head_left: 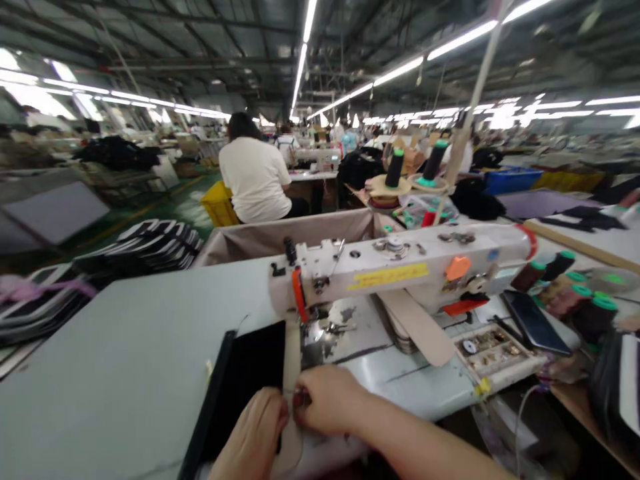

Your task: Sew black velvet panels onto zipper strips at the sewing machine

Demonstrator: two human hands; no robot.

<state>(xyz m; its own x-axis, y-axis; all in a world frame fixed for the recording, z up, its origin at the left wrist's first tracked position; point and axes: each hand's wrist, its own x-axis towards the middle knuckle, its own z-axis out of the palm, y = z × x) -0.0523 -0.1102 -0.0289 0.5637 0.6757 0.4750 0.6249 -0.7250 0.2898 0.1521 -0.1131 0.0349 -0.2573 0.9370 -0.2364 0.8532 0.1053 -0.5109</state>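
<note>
A black fabric piece point(257, 357) lies on the pale table in front of the sewing machine point(390, 267), with a beige strip point(293, 347) along its right side. My left hand point(257, 427) is over the lower part of the fabric, fingers curled together and pressed at the strip's left edge. Facing it, my right hand point(330, 400) is closed in a pinch just right of the strip. A small dark thing shows between its fingers, too small to name. The two hands' fingertips nearly meet over the strip, below the needle area.
Stacked beige panels point(417, 327) lie under the machine arm. To the right are a tray of small metal parts point(493, 353), a phone point(535, 320) and several thread spools point(575, 293). Piled black-and-white pieces point(145, 247) stand left. A person point(255, 173) sits ahead beyond a fabric-lined bin point(300, 232).
</note>
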